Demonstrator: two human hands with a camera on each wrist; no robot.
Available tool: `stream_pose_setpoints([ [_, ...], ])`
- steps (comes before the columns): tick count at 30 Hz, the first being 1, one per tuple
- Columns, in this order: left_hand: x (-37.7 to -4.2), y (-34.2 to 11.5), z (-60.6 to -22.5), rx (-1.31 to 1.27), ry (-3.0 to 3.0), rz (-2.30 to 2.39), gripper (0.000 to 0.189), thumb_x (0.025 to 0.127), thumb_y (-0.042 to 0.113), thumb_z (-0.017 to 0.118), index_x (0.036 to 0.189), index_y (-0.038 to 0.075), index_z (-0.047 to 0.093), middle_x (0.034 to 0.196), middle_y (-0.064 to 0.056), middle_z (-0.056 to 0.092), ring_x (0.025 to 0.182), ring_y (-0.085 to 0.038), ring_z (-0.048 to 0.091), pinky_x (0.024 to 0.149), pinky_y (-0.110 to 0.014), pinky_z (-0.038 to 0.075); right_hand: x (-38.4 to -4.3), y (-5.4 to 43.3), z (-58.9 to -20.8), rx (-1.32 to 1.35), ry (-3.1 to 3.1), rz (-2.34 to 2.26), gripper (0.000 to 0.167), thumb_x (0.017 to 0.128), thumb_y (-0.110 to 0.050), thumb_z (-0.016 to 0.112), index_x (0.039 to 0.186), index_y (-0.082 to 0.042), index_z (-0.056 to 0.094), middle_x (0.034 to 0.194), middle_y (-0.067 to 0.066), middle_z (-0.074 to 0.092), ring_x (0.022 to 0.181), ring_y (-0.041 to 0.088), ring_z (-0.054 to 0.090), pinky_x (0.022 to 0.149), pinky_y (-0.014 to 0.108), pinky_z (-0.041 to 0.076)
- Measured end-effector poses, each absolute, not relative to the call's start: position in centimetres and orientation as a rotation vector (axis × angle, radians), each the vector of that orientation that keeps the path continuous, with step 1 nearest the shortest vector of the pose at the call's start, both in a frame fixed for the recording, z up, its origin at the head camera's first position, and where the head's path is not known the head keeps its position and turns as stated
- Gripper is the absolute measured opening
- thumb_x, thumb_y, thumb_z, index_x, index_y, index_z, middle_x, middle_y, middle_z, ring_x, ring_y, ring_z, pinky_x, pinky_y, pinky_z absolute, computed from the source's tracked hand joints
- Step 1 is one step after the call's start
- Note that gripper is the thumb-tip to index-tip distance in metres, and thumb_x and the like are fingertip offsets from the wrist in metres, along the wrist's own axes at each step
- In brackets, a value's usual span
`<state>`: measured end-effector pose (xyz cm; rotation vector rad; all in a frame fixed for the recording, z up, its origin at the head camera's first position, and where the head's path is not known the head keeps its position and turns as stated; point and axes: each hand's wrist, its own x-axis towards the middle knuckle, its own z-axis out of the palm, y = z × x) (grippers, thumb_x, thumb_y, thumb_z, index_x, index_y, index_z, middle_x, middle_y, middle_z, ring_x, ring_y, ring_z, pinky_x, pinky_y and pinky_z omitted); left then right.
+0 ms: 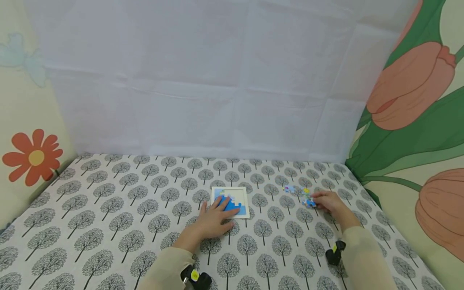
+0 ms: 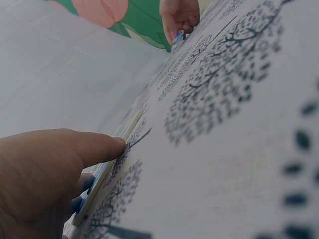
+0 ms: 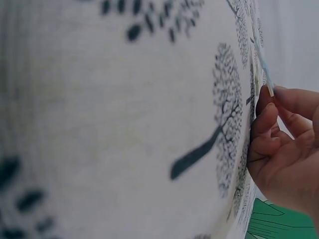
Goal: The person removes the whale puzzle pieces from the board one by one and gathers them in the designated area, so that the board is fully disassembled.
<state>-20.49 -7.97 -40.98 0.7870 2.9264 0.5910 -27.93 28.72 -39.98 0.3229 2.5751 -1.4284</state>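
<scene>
Left hand (image 1: pixel 216 219) is spread out, fingertips on a white-framed puzzle board (image 1: pixel 247 205). The board sits mostly ahead of the palm, with the thumb sticking out by its near edge. There's a blue puzzle section (image 1: pixel 235 204) showing right beside those fingers. Right hand (image 1: pixel 328 202), well apart from the left, is pinching a thin bluish puzzle piece (image 1: pixel 309 203) with thumb and finger, so it's right at the fingertips, left of the hand. 2 other spots of loose stuff: a yellow bit (image 1: pixel 306 191) just beyond the fingertips, plus a pale bluish piece (image 1: pixel 289 188) farther left of that hand.
</scene>
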Motion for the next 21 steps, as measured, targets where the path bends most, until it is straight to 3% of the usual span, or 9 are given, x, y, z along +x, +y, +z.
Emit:
stream_pose_setpoints([
  [21, -20.47, -8.02, -40.98, 0.794, 2.922, 0.586, 0.042, 0.088, 0.033, 0.047, 0.128, 0.021, 0.045, 0.140, -0.012, 0.020, 0.127, -0.033, 0.009, 0.093, -0.059, 0.002, -27.19, 28.75, -39.71, 0.239, 2.604, -1.353, 0.021, 0.084, -0.005, 0.050, 0.101, 0.004, 0.059, 0.061, 0.000, 0.050, 0.050, 0.011, 0.042, 0.047, 0.025, 0.035],
])
